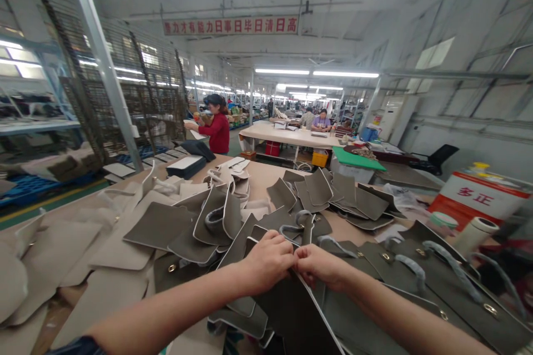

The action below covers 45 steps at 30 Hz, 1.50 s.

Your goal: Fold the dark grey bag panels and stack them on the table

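My left hand (268,259) and my right hand (318,266) meet knuckle to knuckle over a dark olive bag panel (291,316) with a pale edge. Both hands are closed, pinching the panel's top edge between them. The panel slopes down toward me. Around it lie several more olive panels (320,191), some with curved handles (441,258) and metal snaps, heaped on a tan worktable (260,177). Beige panels (54,255) are piled to the left of my arms.
A white roll (474,233) and a red-and-white container (478,197) stand at the right. A person in a red top (217,127) works behind the table; other people sit at a far table (291,136). Wire racks line the left aisle.
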Each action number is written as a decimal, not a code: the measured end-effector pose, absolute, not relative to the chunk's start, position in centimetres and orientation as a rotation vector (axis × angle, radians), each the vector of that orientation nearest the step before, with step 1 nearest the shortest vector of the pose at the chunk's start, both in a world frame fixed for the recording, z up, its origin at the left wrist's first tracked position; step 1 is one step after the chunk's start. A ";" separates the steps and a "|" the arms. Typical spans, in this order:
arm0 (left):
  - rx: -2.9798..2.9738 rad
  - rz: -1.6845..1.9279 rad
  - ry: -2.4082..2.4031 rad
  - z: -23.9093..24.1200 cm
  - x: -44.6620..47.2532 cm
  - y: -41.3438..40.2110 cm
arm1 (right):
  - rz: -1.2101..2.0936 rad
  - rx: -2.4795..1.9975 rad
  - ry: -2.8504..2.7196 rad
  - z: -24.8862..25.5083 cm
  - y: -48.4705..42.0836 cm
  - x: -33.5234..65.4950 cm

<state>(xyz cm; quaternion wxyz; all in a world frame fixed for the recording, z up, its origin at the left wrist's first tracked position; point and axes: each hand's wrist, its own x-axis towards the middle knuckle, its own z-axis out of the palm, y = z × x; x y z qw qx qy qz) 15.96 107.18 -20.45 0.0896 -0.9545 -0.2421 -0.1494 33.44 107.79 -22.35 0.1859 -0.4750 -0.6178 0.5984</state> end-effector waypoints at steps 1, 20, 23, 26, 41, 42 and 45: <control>-2.852 -0.403 -0.733 -20.5 16.1 107.2 | 1.686 -1.351 -1.764 -22.5 107.7 33.3; -2.870 -0.404 -0.641 -22.4 16.2 107.6 | 1.305 -1.544 -1.924 -23.4 109.4 35.1; -2.828 -0.506 -0.751 -22.9 16.2 108.6 | 1.464 -1.513 -1.816 -23.7 108.8 34.4; -2.834 -0.492 -0.714 -23.3 16.3 108.9 | 1.589 -1.479 -1.737 -24.1 108.4 34.0; -2.927 -0.227 -0.507 -25.4 16.6 108.1 | 1.057 -1.457 -2.276 -25.4 106.5 32.6; -2.916 -0.223 -0.500 -25.6 16.5 108.1 | 0.974 -1.458 -2.322 -25.7 106.6 32.6; -2.907 -0.210 -0.429 -25.8 16.2 107.5 | 0.752 -1.521 -2.395 -26.2 107.6 33.1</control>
